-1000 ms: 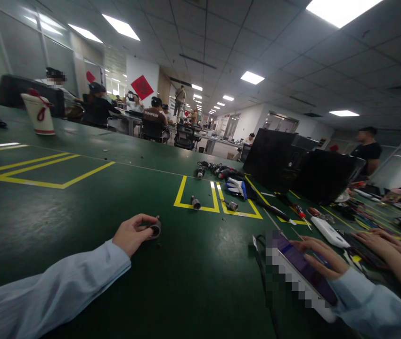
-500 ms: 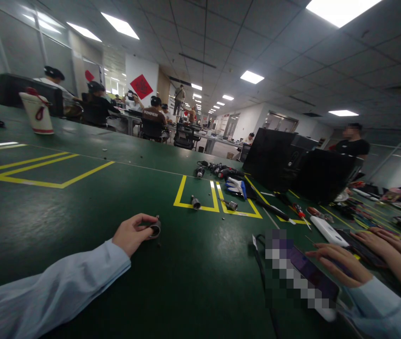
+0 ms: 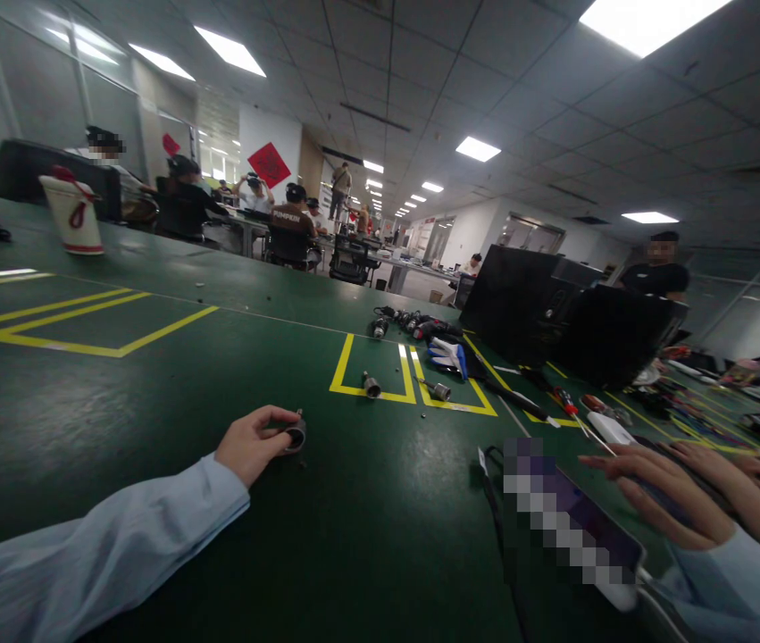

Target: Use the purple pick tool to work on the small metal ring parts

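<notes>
My left hand, in a light blue sleeve, pinches a small grey metal hole saw on the green table, its round mouth facing right. A tiny dark bit lies just below it. My right hand is at the right with fingers stretched out, beyond a phone that is partly pixelated. A dark object shows under its palm, too hidden to name. Two more cup-shaped metal hole saws, one upright-stemmed and one on its side, lie by yellow tape marks.
A blue-and-white glove, a power drill, a red-handled screwdriver and a white box lie farther back. Black cases stand behind. A black cable runs beside the phone. Another person's hands are at far right.
My right hand has shifted right and slightly up, away from the phone and over part of the white box. My left hand keeps its hold on the hole saw.
</notes>
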A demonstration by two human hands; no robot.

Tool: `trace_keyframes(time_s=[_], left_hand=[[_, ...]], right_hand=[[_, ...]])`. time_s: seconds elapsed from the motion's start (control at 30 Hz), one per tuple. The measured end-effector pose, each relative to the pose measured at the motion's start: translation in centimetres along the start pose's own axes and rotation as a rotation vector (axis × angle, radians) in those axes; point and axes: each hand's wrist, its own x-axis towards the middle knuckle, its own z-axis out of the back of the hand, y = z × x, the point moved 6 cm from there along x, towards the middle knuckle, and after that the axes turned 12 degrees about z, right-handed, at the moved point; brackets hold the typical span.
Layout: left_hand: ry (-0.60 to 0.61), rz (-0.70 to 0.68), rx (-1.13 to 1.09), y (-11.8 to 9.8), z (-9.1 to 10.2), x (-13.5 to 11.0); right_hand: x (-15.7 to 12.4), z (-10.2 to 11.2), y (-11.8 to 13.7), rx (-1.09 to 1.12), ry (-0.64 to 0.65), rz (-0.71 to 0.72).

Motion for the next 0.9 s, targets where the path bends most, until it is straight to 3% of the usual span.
trace_keyframes(time_s=[0.1, 0.2, 0.33, 0.43, 0.57, 0.67, 0.8, 0.9], left_hand=[[-0.004, 0.018, 0.008, -0.1, 0.0, 0.0], [-0.021, 0.065, 0.022, -0.2, 0.0, -0.2], [-0.007, 0.033, 0.019, -0.2, -0.1, -0.2], [-0.002, -0.035, 0.006, 0.0, 0.0, 0.0], [-0.022, -0.061, 0.050, 0.2, 0.1, 0.1], [-0.022, -0.079, 0.076, -0.2, -0.1, -0.4], [-0.002, -0.058, 0.049, -0.4, -0.3, -0.7], [-0.008, -0.050, 0.053, -0.1, -0.2, -0.4]], right_hand=[[2.6, 0.1, 4.3, 0.037, -0.020, 0.115], [5.5, -1.4, 10.3, 0.112, -0.027, 0.242], [9.8, -5.1, 18.6, 0.254, -0.003, 0.422], [13.0, -8.6, 22.5, 0.303, 0.093, 0.470], [16.3, -11.7, 24.9, 0.338, 0.082, 0.465], [17.3, -13.0, 26.0, 0.355, 0.087, 0.477], [17.0, -13.3, 27.1, 0.364, 0.125, 0.510], [16.1, -12.2, 27.3, 0.353, 0.140, 0.522]])
